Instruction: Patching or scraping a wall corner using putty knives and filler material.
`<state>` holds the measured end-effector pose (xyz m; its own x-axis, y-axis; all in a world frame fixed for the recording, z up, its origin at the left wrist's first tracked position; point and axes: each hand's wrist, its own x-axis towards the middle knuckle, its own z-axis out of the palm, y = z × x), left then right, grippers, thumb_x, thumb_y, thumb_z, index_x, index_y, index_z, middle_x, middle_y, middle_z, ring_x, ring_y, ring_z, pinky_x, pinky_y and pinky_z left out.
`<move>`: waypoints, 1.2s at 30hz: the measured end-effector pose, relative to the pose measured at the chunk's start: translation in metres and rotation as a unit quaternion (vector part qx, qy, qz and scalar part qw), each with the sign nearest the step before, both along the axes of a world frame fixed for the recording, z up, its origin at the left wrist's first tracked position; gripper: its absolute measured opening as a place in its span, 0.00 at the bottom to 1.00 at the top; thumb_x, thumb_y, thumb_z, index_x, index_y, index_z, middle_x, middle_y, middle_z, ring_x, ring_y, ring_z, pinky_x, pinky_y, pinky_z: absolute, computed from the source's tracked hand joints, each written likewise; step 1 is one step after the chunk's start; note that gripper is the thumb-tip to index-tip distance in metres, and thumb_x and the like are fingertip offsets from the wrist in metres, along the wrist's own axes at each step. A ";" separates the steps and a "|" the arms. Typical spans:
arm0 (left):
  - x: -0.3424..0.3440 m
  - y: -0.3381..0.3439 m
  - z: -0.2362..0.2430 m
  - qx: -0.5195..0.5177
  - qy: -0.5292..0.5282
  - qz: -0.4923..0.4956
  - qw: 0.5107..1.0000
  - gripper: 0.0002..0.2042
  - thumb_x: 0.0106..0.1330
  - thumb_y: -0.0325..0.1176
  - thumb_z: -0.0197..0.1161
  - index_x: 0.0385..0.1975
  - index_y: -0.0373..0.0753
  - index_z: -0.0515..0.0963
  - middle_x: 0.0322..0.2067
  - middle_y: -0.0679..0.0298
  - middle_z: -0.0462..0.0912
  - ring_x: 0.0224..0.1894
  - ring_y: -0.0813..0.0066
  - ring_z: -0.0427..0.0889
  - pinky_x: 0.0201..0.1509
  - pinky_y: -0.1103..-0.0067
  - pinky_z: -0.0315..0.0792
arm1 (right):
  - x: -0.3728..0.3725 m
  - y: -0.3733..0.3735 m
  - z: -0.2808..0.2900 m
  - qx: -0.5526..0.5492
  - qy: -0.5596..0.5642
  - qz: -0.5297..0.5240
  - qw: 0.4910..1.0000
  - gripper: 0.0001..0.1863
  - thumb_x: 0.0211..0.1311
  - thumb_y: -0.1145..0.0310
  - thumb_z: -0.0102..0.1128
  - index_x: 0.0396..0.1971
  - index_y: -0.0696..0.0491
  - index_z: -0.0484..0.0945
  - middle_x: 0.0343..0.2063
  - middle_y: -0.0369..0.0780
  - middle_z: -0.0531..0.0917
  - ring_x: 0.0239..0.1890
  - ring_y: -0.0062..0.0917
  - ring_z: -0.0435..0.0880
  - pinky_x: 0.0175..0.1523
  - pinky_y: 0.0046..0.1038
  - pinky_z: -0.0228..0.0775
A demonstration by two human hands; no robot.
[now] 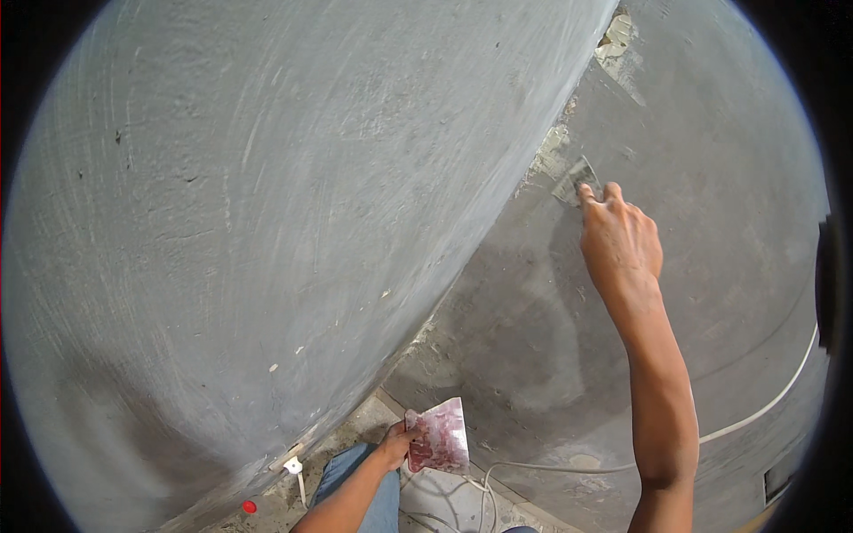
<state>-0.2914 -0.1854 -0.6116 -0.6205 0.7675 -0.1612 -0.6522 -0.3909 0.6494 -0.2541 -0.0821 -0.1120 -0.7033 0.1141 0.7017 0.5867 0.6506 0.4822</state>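
My right hand [624, 238] is closed around a putty knife [576, 180], its handle mostly hidden by the fingers. The thin blade lies at or very near the grey right wall [729, 160], just below a pale filler patch [551, 155] along the corner. Higher up the same corner is a thicker cream patch [620, 43] with a rough edge. Low down, my left hand [394, 447] grips a wide, flat putty scraper [440, 435], smeared reddish with a pale far edge. Its blade is held out in front of my knee.
A grey, streaked wall [267, 222] fills the left side. A pale cable [764, 410] loops across the right wall to the floor. Near the left wall's foot are a white fitting [293, 465] and a round red cap [250, 507]. A dark recess [777, 482] shows at lower right.
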 end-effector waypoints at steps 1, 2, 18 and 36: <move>0.001 -0.002 0.002 0.008 -0.012 -0.003 1.000 0.10 0.67 0.31 0.60 0.45 0.37 0.75 0.41 0.64 0.82 0.42 0.70 0.82 0.48 0.71 0.77 | 0.005 -0.001 0.001 0.016 0.001 0.011 1.000 0.24 0.61 0.79 0.46 0.57 0.48 0.74 0.42 0.43 0.80 0.39 0.31 0.85 0.43 0.30 0.81; 0.001 -0.001 0.003 0.008 -0.011 -0.004 1.000 0.10 0.67 0.31 0.60 0.45 0.37 0.75 0.41 0.64 0.82 0.42 0.70 0.82 0.48 0.71 0.77 | 0.008 -0.002 0.003 0.033 0.006 0.020 0.999 0.23 0.60 0.78 0.48 0.57 0.51 0.74 0.41 0.43 0.80 0.38 0.29 0.85 0.41 0.28 0.82; 0.003 0.003 0.009 -0.032 -0.019 -0.005 0.999 0.09 0.67 0.28 0.58 0.44 0.36 0.76 0.39 0.65 0.81 0.40 0.73 0.81 0.47 0.75 0.75 | -0.001 0.004 0.024 -0.007 0.022 0.049 0.999 0.25 0.60 0.79 0.45 0.56 0.45 0.75 0.40 0.45 0.80 0.39 0.37 0.84 0.44 0.37 0.78; 0.006 0.000 0.016 -0.022 -0.010 -0.003 1.000 0.09 0.68 0.28 0.57 0.45 0.36 0.75 0.41 0.65 0.81 0.42 0.73 0.80 0.50 0.76 0.74 | -0.004 0.015 0.051 0.021 -0.002 0.069 0.997 0.22 0.66 0.75 0.45 0.54 0.36 0.78 0.39 0.37 0.82 0.38 0.29 0.83 0.46 0.31 0.79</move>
<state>-0.2851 -0.1858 -0.5957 -0.6115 0.7636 -0.2076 -0.6680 -0.3575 0.6527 -0.2584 -0.0668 -0.0608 -0.7135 -0.0140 0.7006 0.4905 0.7040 0.5136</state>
